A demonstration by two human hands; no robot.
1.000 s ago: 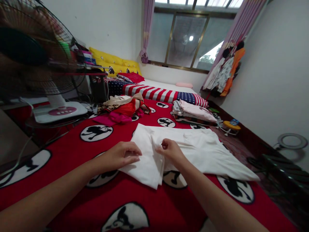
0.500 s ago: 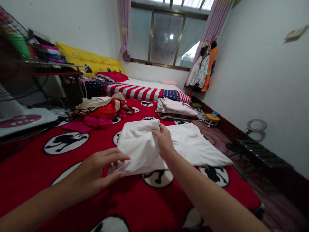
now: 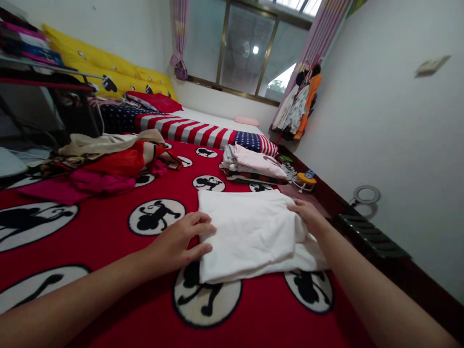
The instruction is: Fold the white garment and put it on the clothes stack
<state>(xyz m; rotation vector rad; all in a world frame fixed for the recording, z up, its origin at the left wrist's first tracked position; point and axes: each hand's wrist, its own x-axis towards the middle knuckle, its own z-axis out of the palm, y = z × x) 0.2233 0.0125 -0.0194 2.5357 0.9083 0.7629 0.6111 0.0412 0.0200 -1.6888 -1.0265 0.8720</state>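
A white garment (image 3: 250,234) lies folded in half on the red bedspread (image 3: 108,232) printed with black monkey figures in white circles. My left hand (image 3: 179,241) rests on its left edge, fingers spread and pressing the fold. At the garment's right side, my right hand (image 3: 307,215) lies flat on the cloth where the upper layer ends.
A stack of folded clothes (image 3: 253,164) sits beyond the white garment. A loose heap of red, pink and beige clothes (image 3: 108,164) lies at the left. A striped and starred blanket (image 3: 203,133) covers the far bed. The bed's right edge drops to the floor by a dark bench (image 3: 369,237).
My right hand carried the garment's left part over to the right, folding it in half. My left hand moved onto the new folded edge. The view swung right.
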